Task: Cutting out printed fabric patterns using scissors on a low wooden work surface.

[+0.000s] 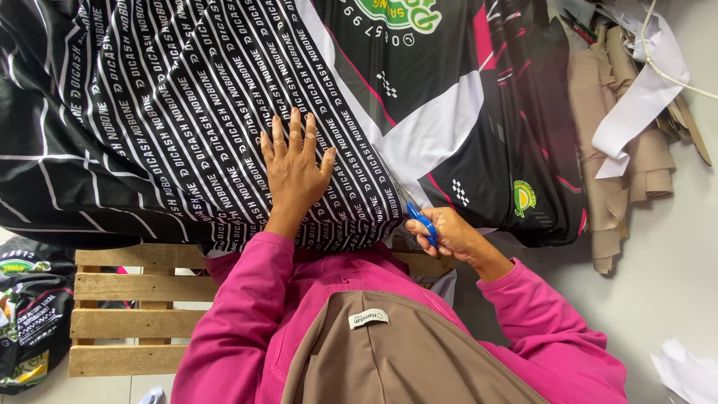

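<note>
A large sheet of printed black fabric (187,90) with white lettering, white bands and pink accents is spread in front of me. My left hand (293,168) lies flat on it with fingers spread, pressing it down near its front edge. My right hand (449,233) grips blue-handled scissors (422,222) at the fabric's front edge, where a white panel (434,135) meets the lettered part. The blades are mostly hidden by the cloth. Both arms wear pink sleeves.
A wooden pallet (127,314) sits below the fabric on the left. A dark printed bundle (30,314) lies at the far left. Brown and white paper strips (636,120) pile up at the right, and white scraps (688,370) lie at the bottom right.
</note>
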